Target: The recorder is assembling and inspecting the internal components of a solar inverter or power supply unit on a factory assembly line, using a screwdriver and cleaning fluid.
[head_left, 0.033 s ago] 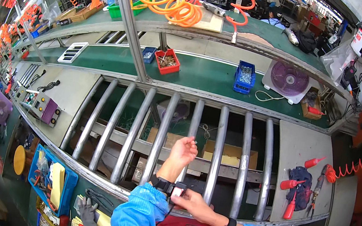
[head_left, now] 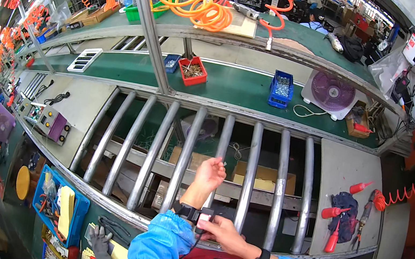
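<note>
Head view: my right hand point(head_left: 226, 235) is at the near edge of the roller conveyor point(head_left: 249, 179), thumb and fingers pinching the small black-and-white module point(head_left: 205, 218) on my left wrist strap point(head_left: 185, 211). Left hand point(head_left: 209, 174) is out above the conveyor's middle rollers, fingers curled in; can't tell if they pinch anything. Light-blue sleeve cover point(head_left: 162, 239) on that forearm. Grey work glove point(head_left: 101, 247) and blue tote point(head_left: 78, 217) of hand tools sit on the near side of the conveyor, to its left. On the plate at the conveyor's right end: dark rag point(head_left: 348, 219), red squeeze bottles point(head_left: 331, 240) around it, air driver point(head_left: 365, 214) just beside. Past the conveyor, on the green belt point(head_left: 236, 88): red bin point(head_left: 196, 81) of small parts, blue bin point(head_left: 278, 102) of fasteners, purple-and-white box fan point(head_left: 331, 91). Orange coiled air hose point(head_left: 212, 16) hangs farther beyond the conveyor.
</note>
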Demonstrator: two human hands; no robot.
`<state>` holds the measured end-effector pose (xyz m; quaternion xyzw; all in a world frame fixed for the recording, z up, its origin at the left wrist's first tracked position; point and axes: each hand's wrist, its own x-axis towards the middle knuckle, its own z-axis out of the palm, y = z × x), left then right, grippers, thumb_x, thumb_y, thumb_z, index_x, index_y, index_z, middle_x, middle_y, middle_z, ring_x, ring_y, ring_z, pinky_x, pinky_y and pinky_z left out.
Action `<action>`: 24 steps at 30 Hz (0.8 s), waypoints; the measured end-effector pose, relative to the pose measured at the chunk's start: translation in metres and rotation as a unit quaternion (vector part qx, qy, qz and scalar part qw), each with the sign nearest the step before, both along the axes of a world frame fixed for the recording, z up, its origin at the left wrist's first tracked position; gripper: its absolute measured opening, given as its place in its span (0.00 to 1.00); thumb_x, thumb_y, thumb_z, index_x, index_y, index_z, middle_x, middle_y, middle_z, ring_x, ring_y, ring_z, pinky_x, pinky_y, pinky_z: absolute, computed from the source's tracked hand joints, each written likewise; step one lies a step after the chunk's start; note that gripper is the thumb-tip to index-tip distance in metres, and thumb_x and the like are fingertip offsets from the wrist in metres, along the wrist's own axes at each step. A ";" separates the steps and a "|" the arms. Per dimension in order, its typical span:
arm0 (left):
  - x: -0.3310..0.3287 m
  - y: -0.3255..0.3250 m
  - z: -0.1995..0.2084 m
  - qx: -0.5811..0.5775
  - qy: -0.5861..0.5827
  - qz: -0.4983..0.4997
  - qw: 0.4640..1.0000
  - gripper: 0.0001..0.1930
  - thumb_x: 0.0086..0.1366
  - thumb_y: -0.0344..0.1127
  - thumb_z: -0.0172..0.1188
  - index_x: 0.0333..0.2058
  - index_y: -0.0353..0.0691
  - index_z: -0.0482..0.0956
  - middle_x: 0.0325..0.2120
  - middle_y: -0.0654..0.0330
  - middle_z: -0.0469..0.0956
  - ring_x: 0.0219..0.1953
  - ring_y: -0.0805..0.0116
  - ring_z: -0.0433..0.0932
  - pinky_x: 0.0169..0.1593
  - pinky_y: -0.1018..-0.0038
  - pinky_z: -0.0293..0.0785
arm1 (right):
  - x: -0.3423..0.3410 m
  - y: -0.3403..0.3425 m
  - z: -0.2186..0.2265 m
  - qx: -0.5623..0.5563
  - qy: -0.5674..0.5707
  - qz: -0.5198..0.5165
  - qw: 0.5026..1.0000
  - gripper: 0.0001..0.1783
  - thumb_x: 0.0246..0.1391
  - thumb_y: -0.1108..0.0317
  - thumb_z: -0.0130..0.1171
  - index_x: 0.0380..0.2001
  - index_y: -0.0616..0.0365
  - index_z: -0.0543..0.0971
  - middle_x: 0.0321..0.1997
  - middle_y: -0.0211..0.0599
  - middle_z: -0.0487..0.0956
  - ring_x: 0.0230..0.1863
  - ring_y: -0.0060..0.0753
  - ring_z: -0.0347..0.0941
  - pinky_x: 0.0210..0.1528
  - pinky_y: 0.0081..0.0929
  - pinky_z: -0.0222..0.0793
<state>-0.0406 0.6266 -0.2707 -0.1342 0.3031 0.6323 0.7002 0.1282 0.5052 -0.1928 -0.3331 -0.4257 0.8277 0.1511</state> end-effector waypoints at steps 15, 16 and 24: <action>-0.033 -0.035 -0.016 0.115 0.919 -0.056 0.374 0.04 0.52 0.31 0.57 0.25 0.38 0.73 0.26 0.50 0.78 0.32 0.50 0.79 0.33 0.60 0.76 | -0.028 0.019 -0.011 0.003 -0.057 0.206 0.977 0.23 0.60 0.50 0.59 0.34 0.65 0.79 0.26 0.34 0.81 0.23 0.20 0.74 0.25 0.18 0.68; -0.038 -0.036 -0.007 0.077 0.836 -0.158 0.520 0.05 0.57 0.32 0.57 0.30 0.37 0.77 0.28 0.51 0.81 0.29 0.57 0.81 0.33 0.65 0.77 | -0.026 0.026 -0.019 0.052 -0.047 0.253 0.965 0.22 0.61 0.52 0.58 0.37 0.66 0.79 0.31 0.35 0.83 0.27 0.20 0.76 0.28 0.17 0.71; -0.318 -0.168 0.048 -0.161 0.648 0.022 0.744 0.11 0.63 0.37 0.57 0.38 0.37 0.81 0.27 0.59 0.81 0.26 0.71 0.80 0.27 0.75 0.76 | 0.026 0.080 -0.101 0.080 -0.141 0.123 0.979 0.13 0.60 0.64 0.58 0.39 0.66 0.79 0.35 0.41 0.83 0.35 0.30 0.81 0.37 0.24 0.76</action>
